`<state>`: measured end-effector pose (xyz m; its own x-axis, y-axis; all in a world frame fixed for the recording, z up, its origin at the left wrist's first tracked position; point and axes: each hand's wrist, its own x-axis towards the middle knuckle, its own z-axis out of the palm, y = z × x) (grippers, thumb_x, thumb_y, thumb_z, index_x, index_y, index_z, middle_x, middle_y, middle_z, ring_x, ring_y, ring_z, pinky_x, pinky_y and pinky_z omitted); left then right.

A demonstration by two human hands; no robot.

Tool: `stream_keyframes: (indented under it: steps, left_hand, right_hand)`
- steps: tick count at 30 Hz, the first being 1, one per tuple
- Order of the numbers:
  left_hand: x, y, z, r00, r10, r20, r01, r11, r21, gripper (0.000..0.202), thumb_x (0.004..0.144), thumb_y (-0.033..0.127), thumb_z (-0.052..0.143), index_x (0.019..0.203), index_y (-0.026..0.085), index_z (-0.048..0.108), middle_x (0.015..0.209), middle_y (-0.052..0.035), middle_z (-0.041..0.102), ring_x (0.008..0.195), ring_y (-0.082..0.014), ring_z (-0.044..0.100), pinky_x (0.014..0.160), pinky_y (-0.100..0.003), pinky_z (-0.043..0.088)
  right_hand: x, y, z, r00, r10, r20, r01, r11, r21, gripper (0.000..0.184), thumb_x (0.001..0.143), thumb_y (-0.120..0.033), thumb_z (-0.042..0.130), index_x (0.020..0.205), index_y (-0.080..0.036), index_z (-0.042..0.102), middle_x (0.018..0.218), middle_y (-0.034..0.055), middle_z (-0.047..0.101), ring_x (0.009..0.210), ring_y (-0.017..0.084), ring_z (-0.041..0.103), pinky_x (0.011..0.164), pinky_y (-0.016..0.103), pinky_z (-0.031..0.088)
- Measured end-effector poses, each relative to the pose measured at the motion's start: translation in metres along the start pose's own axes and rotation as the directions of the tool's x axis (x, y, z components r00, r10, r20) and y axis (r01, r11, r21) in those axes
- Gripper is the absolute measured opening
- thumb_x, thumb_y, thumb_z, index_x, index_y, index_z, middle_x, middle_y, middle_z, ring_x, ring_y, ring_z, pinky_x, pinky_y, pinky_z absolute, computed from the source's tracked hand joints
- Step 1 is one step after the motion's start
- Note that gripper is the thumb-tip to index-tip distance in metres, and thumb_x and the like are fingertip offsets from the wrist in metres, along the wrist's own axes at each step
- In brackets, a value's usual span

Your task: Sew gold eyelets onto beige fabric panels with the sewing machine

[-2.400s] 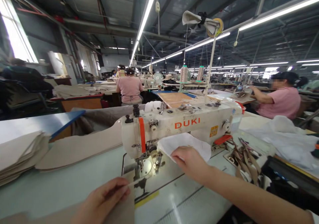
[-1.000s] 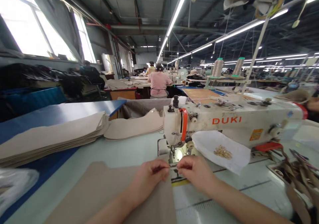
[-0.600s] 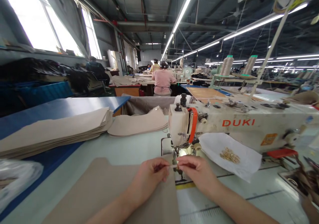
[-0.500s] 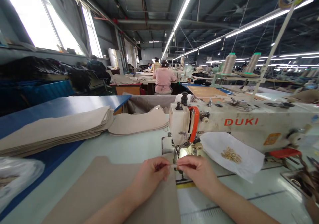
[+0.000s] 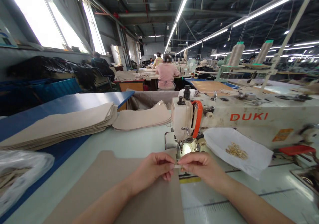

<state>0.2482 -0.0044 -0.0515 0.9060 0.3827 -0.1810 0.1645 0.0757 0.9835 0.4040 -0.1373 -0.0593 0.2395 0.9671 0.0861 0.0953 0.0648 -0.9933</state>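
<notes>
My left hand [image 5: 155,168] pinches one end of a short pale strip [image 5: 177,166], while the fingertips of my right hand [image 5: 203,166] close on its other end. Whether a small metal piece is also between my right fingertips, I cannot make out. The strip is held in front of the needle area of a white sewing machine [image 5: 183,117]. Under my left hand and forearm lies a large taupe fabric panel [image 5: 107,181], flat on the table, its right edge close to the machine's foot.
Small gold-coloured metal pieces [image 5: 236,151] lie on a white sheet [image 5: 259,159] right of the needle. Stacked panels [image 5: 59,127] and a smaller pile [image 5: 142,117] lie at the back left. A plastic bag of strips [image 5: 40,164] sits at left. A person in pink [image 5: 167,74] sits farther off.
The view has shifted slightly, so the machine appears farther right. Both hands stay together at the strip, and more of it shows between the fingertips.
</notes>
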Motion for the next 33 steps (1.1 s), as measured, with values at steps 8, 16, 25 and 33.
stream_keyframes:
  steps: [8, 16, 25, 33]
  left_hand:
    - [-0.009, 0.008, 0.003, 0.997, -0.064, 0.035, 0.068, 0.989, -0.128, 0.031, 0.063, 0.041, 0.078, 0.076, 0.015, 0.067, 0.06, 0.0011, 0.065, 0.051, -0.0093, 0.057, 0.054, -0.022, 0.044]
    - [-0.008, 0.007, 0.006, 0.998, -0.06, 0.008, 0.06, 0.98, -0.191, 0.031, 0.062, 0.038, 0.079, 0.075, 0.014, 0.065, 0.06, 0.0013, 0.066, 0.051, -0.0082, 0.057, 0.055, -0.021, 0.045]
    - [0.0, 0.001, 0.01, 0.996, -0.009, -0.094, 0.002, 0.996, -0.084, 0.037, 0.058, 0.046, 0.079, 0.07, 0.015, 0.061, 0.054, 0.0026, 0.065, 0.047, -0.0093, 0.056, 0.05, -0.022, 0.043]
    - [-0.01, 0.01, 0.01, 0.985, -0.127, -0.116, 0.081, 0.938, -0.337, 0.033, 0.065, 0.035, 0.077, 0.088, 0.015, 0.064, 0.074, -0.0026, 0.07, 0.063, -0.0116, 0.063, 0.064, -0.023, 0.048]
  right_hand:
    - [-0.003, -0.004, 0.0, 1.0, 0.0, 0.011, 0.0, 0.999, 0.047, 0.026, 0.071, -0.044, 0.072, 0.085, -0.022, 0.074, 0.091, 0.003, 0.069, 0.082, 0.017, 0.063, 0.077, 0.031, 0.05]
    - [-0.004, 0.0, 0.006, 0.988, -0.151, -0.024, 0.152, 0.987, 0.046, 0.015, 0.077, -0.028, 0.068, 0.09, -0.024, 0.074, 0.095, 0.0033, 0.065, 0.088, 0.016, 0.061, 0.079, 0.027, 0.048]
    - [0.002, 0.009, 0.019, 0.985, -0.037, -0.17, 0.04, 0.999, 0.013, 0.009, 0.07, -0.026, 0.068, 0.074, -0.018, 0.068, 0.065, -0.0003, 0.064, 0.062, 0.013, 0.058, 0.061, 0.024, 0.047]
    - [0.016, 0.001, 0.021, 0.986, 0.121, -0.118, -0.092, 0.97, 0.223, 0.031, 0.06, -0.043, 0.078, 0.068, -0.017, 0.063, 0.058, -0.0026, 0.061, 0.056, 0.012, 0.057, 0.063, 0.027, 0.048]
